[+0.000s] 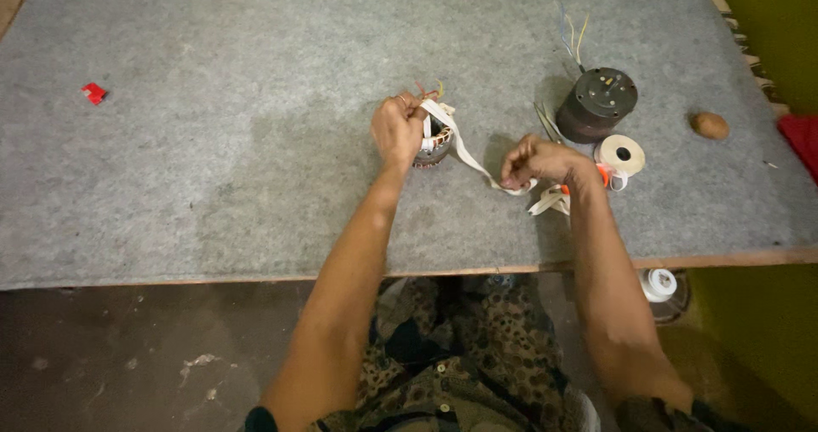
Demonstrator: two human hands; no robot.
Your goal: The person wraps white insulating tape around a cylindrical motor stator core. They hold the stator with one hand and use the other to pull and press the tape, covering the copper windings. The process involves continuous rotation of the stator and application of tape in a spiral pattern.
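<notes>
Resting on the grey table (213, 142), a small wound coil (434, 142) is gripped by the left hand (397, 129) while white tape (464, 151), partly wrapped on, is pulled taut rightward from the coil in the closed right hand (537, 161), most wrapping seemingly remaining.

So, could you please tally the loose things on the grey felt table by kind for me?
Small wound motor coil, held in the left hand: 1
Dark round motor housing with coloured wires: 1
White tape strip, held in the right hand: 1
White tape roll: 1
Small red scrap: 1
Brown rounded lump: 1
Total: 6
</notes>
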